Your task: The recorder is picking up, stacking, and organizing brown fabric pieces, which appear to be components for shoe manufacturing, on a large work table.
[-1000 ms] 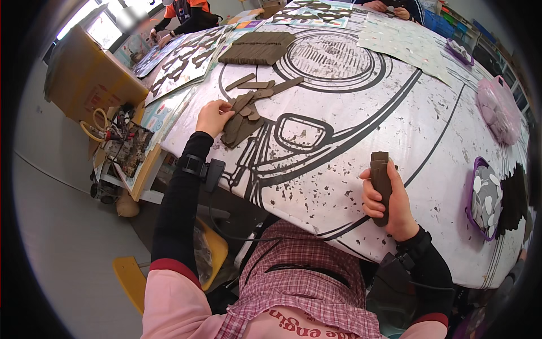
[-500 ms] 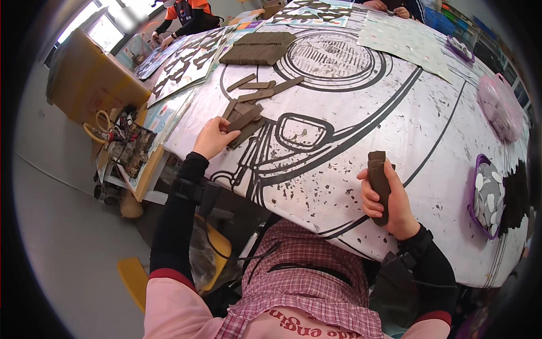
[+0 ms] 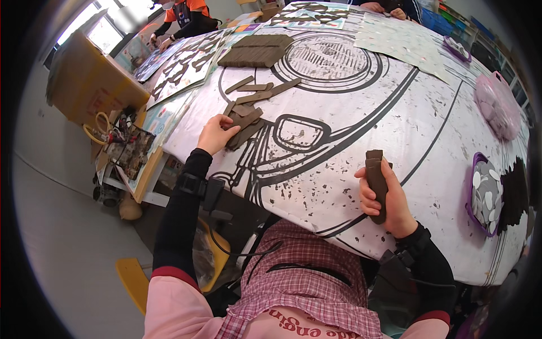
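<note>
A stack of flat dark brown strips (image 3: 376, 189) stands upright in my right hand (image 3: 398, 206), the fingers wrapped round it above the near right of the table. On the left, my left hand (image 3: 214, 135) reaches the near edge of a loose pile of brown strips (image 3: 248, 120). Its thumb and fingers are closed at the end of one strip there; part of that strip is hidden by the fingers. Beyond the pile, several single strips (image 3: 257, 96) lie scattered at angles. What the strips are made of cannot be made out.
Farther back sits a neat block of brown strips (image 3: 254, 51). At right are a purple basket of pale oval pieces (image 3: 486, 195), dark strips (image 3: 515, 192) and a pink plastic bag (image 3: 497, 106). Printed sheets (image 3: 186, 62) line the left. Two people work across the table.
The whole view has shifted slightly. My left hand stays at the pile with almost no movement, and my right hand keeps its hold on the stack.
</note>
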A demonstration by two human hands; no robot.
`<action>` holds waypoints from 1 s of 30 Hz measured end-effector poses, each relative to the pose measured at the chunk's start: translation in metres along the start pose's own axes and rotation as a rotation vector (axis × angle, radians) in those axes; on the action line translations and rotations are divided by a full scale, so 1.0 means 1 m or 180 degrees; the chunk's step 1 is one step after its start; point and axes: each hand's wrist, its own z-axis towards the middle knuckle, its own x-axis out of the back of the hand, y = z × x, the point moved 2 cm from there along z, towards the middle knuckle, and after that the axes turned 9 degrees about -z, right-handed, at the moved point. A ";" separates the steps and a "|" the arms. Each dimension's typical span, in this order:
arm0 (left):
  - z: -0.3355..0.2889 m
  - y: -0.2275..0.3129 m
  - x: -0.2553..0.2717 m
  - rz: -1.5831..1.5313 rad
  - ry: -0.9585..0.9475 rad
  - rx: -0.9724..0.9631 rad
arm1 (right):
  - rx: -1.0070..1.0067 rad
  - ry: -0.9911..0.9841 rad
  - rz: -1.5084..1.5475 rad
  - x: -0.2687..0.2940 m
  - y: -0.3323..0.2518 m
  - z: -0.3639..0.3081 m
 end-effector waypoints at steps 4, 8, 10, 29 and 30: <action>-0.001 0.012 0.001 -0.0347 0.0069 -0.0196 | 0.0020 -0.0070 -0.0053 0.004 -0.004 -0.002; -0.015 0.054 0.019 -0.0447 0.0525 -0.0430 | 0.0144 -0.0056 -0.0049 0.010 -0.005 0.002; -0.027 0.091 0.013 -0.0968 0.0591 -0.0650 | 0.0241 0.0007 0.0134 0.009 -0.006 0.005; -0.138 0.225 -0.112 -0.2302 -0.1168 -0.1858 | 0.0531 0.0208 -0.0398 0.008 0.005 0.004; -0.141 0.226 -0.109 -0.2439 -0.1307 -0.1695 | 0.0376 0.0313 -0.0152 0.009 0.008 0.003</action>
